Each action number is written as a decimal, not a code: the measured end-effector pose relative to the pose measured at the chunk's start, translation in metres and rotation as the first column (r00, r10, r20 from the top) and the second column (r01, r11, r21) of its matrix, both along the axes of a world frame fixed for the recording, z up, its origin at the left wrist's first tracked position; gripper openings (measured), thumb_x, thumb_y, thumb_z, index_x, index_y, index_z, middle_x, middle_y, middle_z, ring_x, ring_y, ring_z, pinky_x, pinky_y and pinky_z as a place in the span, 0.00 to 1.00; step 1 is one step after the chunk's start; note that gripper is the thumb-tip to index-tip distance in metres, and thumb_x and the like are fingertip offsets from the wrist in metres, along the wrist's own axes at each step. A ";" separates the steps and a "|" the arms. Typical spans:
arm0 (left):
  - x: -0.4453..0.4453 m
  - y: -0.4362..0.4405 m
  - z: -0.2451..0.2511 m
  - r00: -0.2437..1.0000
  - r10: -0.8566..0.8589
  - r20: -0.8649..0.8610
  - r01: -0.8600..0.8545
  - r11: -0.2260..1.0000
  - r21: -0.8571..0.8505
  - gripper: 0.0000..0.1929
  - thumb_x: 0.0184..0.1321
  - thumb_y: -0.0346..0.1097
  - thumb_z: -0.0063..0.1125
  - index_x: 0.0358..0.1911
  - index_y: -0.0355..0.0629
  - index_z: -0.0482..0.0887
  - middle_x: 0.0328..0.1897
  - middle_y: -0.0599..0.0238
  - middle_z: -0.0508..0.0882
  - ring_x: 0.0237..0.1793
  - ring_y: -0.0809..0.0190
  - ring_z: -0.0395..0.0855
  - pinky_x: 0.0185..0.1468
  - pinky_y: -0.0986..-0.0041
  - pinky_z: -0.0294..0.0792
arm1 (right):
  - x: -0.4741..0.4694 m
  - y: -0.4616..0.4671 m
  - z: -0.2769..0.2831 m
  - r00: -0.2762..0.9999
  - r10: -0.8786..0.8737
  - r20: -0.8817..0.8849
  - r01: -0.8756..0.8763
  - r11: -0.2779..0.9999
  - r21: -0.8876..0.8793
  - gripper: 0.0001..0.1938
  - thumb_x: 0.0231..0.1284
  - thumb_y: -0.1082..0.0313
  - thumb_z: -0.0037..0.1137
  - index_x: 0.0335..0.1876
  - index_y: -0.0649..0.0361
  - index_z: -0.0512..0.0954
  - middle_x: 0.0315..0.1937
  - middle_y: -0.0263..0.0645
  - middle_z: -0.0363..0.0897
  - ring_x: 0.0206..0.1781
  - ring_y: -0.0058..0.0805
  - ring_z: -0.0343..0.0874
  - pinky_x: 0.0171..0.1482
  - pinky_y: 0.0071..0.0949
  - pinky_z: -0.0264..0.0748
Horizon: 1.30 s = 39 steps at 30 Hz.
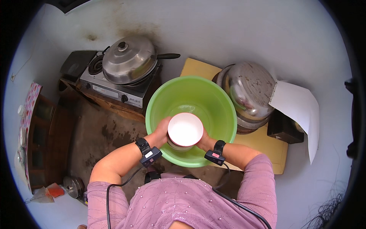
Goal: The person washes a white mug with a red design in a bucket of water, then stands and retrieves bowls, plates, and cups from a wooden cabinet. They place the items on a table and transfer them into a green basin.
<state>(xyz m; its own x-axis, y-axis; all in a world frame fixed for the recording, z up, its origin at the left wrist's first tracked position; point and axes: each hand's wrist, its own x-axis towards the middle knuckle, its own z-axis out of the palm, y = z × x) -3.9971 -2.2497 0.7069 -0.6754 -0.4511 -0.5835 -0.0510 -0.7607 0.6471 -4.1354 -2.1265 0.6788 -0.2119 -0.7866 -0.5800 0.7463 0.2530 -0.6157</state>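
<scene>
Both my hands grip a white bowl (185, 129) with a thin red rim, one on each side. My left hand (163, 130) is against its left side, fingers mostly out of sight behind it. My right hand (203, 140) clasps the right side, largely covered by the bowl. A paler edge shows under the bowl's near side, perhaps another bowl stacked beneath. The bowl is over the near half of a large green plastic basin (190, 83). The basin's visible inner wall is smooth, and a shiny patch shows on its bottom.
At the left, a two-burner gas stove (111, 93) carries a lidded pan (130, 60) with its handle pointing right. An upturned metal basin (251, 88) rests on a stack on the yellow table (274, 154). White paper (300, 106) hangs beside it. A wooden cabinet (43, 137) stands far left.
</scene>
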 end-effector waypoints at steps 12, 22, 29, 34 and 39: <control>0.005 0.014 -0.015 0.983 -0.053 0.174 0.061 0.997 -0.042 0.16 0.65 0.36 0.37 0.37 0.34 0.81 0.35 0.54 0.84 0.35 0.59 0.83 0.40 0.65 0.76 | -0.031 0.002 -0.006 0.963 0.269 0.007 -0.269 0.963 0.003 0.17 0.71 0.56 0.42 0.48 0.60 0.79 0.43 0.39 0.83 0.43 0.29 0.83 0.49 0.30 0.80; 0.001 0.015 -0.013 0.967 -0.142 0.211 0.186 0.960 -0.211 0.16 0.65 0.37 0.39 0.31 0.36 0.81 0.29 0.63 0.80 0.28 0.63 0.76 0.34 0.65 0.70 | -0.042 -0.001 -0.001 0.934 0.346 -0.090 -0.344 0.938 0.043 0.17 0.69 0.58 0.42 0.44 0.61 0.80 0.39 0.37 0.83 0.40 0.27 0.82 0.47 0.31 0.79; 0.003 -0.004 -0.027 0.980 -0.180 0.087 0.199 0.923 -0.329 0.12 0.67 0.37 0.42 0.34 0.38 0.79 0.36 0.64 0.78 0.38 0.66 0.74 0.43 0.69 0.68 | -0.071 -0.009 0.001 0.864 0.460 -0.204 -0.445 0.888 0.119 0.17 0.69 0.53 0.47 0.49 0.57 0.80 0.43 0.34 0.83 0.45 0.22 0.79 0.52 0.28 0.73; 0.005 0.000 0.001 0.975 -0.108 0.197 0.186 0.878 -0.441 0.19 0.64 0.37 0.49 0.54 0.32 0.76 0.56 0.55 0.77 0.56 0.60 0.74 0.60 0.70 0.66 | -0.082 -0.012 0.027 0.767 0.464 -0.444 -0.353 0.882 0.312 0.22 0.65 0.48 0.52 0.59 0.52 0.75 0.54 0.31 0.78 0.56 0.25 0.73 0.55 0.33 0.67; 0.060 -0.011 0.048 0.971 -0.241 0.011 0.208 0.813 -0.543 0.20 0.60 0.34 0.53 0.55 0.35 0.76 0.52 0.60 0.80 0.53 0.63 0.76 0.58 0.73 0.67 | -0.078 -0.014 0.122 0.562 0.023 -0.827 0.000 1.000 0.028 0.13 0.67 0.66 0.50 0.53 0.56 0.77 0.48 0.30 0.80 0.50 0.22 0.76 0.51 0.22 0.68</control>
